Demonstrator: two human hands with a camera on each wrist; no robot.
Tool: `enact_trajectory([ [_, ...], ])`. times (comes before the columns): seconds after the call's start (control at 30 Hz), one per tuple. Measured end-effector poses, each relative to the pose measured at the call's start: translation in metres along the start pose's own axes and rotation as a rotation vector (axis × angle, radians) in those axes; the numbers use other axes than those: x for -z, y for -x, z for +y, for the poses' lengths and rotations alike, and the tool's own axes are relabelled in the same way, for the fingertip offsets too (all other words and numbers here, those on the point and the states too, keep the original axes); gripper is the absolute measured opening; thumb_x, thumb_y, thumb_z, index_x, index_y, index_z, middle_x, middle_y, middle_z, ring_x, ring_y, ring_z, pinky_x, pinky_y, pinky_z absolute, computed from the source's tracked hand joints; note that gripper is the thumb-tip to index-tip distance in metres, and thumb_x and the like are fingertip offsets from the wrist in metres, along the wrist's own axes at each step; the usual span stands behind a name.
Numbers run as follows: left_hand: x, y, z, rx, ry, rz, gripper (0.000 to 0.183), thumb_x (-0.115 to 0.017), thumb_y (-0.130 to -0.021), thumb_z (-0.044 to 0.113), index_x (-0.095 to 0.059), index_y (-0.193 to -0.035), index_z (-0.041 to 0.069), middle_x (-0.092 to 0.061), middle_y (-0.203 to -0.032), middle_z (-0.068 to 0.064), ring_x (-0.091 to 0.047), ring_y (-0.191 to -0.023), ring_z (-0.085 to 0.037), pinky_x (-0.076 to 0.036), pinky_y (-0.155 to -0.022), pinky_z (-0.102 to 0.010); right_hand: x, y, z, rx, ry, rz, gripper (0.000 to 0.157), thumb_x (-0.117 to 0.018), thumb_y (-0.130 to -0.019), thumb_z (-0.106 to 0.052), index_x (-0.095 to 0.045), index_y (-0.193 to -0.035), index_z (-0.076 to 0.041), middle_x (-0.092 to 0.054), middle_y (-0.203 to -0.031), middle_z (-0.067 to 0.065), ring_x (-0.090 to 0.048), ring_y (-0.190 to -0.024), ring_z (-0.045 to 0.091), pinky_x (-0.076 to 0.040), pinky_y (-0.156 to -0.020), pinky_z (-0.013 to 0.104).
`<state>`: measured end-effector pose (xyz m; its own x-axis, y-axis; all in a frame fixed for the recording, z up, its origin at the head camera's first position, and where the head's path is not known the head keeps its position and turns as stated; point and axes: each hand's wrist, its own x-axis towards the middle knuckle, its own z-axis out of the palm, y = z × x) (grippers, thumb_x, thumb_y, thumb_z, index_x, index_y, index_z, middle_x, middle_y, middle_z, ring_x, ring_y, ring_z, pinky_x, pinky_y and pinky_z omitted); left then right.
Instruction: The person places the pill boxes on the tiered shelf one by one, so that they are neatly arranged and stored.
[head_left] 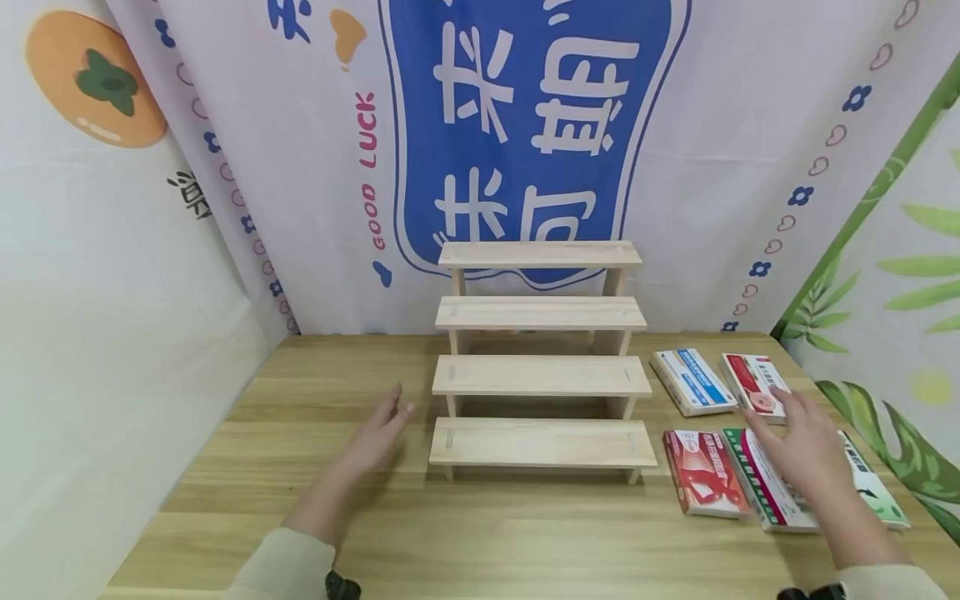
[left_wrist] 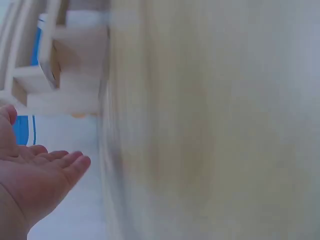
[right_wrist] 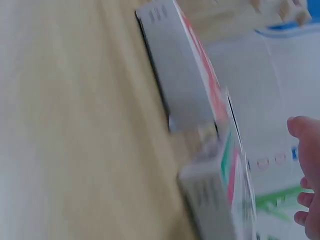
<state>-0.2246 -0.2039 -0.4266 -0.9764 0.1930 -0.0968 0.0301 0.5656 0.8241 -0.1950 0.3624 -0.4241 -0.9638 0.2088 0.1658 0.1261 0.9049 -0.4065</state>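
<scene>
A wooden four-tier step rack (head_left: 543, 373) stands on the table, its shelves bare. To its left, my left hand (head_left: 378, 437) is held with extended fingers and holds nothing; the left wrist view shows its palm (left_wrist: 37, 180). On the other side, my right hand (head_left: 813, 454) hovers over several flat medicine boxes, its fingers loosely spread and nothing in them. Its fingertips overlap a red and white box (head_left: 748, 379) at the back. Under the hand lies a green and white box (head_left: 761, 487), partly hidden. Beside it are a red box (head_left: 705, 475) and a blue and white box (head_left: 693, 383).
Another white and green box (head_left: 881, 492) lies at the far right, partly behind the right hand. Wood-grain table (head_left: 450, 542) surface extends in front of the rack. A printed cloth (head_left: 322, 208) hangs behind, and more cloth borders both sides.
</scene>
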Motion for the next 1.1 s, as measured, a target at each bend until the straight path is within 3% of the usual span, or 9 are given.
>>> enact_trajectory([
  [0.2, -0.021, 0.012, 0.004, -0.004, 0.237, -0.039, 0.081, -0.049, -0.1, 0.042, -0.007, -0.156, 0.002, -0.014, -0.162, -0.022, -0.015, -0.15, -0.04, -0.016, -0.122, -0.056, 0.005, 0.02, 0.043, -0.091, 0.008, 0.033, 0.076, -0.043, -0.1, -0.051, -0.032, -0.143, 0.011, -0.02, -0.146, 0.044, -0.021, -0.128, 0.066, -0.024, -0.096, 0.08],
  [0.37, -0.039, 0.014, 0.002, -0.023, 0.335, -0.038, 0.08, -0.062, -0.096, 0.025, -0.015, -0.155, -0.001, -0.021, -0.16, -0.024, -0.024, -0.147, -0.043, -0.021, -0.121, -0.054, 0.003, 0.033, 0.067, -0.216, 0.053, -0.035, 0.082, -0.038, -0.099, -0.057, -0.03, -0.14, 0.013, -0.013, -0.143, 0.048, -0.017, -0.127, 0.069, -0.02, -0.103, 0.079],
  [0.63, -0.057, 0.015, -0.003, -0.061, 0.406, 0.009, 0.086, -0.073, -0.086, 0.009, -0.021, -0.153, -0.004, -0.024, -0.158, -0.024, -0.029, -0.145, -0.04, -0.027, -0.119, -0.049, 0.001, 0.045, 0.085, -0.294, 0.109, -0.165, 0.085, -0.037, -0.099, -0.058, -0.028, -0.139, 0.016, -0.017, -0.137, 0.05, -0.019, -0.126, 0.066, -0.025, -0.105, 0.076],
  [0.87, -0.061, 0.018, -0.01, -0.077, 0.427, 0.079, 0.078, -0.074, -0.086, 0.01, -0.032, -0.15, -0.003, -0.033, -0.156, -0.021, -0.036, -0.142, -0.039, -0.032, -0.117, -0.047, 0.0, 0.049, 0.095, -0.445, 0.12, -0.211, 0.096, -0.048, -0.092, -0.063, -0.023, -0.146, 0.012, -0.017, -0.141, 0.047, -0.021, -0.13, 0.062, -0.028, -0.107, 0.071],
  [1.1, -0.063, 0.023, -0.011, -0.06, 0.453, 0.13, 0.07, -0.075, -0.085, 0.01, -0.04, -0.146, -0.002, -0.042, -0.151, -0.02, -0.045, -0.137, -0.037, -0.038, -0.115, -0.042, 0.005, 0.05, 0.095, -0.453, 0.118, -0.215, 0.095, -0.053, -0.092, -0.06, -0.022, -0.145, 0.013, -0.022, -0.141, 0.047, -0.026, -0.128, 0.062, -0.03, -0.107, 0.07],
])
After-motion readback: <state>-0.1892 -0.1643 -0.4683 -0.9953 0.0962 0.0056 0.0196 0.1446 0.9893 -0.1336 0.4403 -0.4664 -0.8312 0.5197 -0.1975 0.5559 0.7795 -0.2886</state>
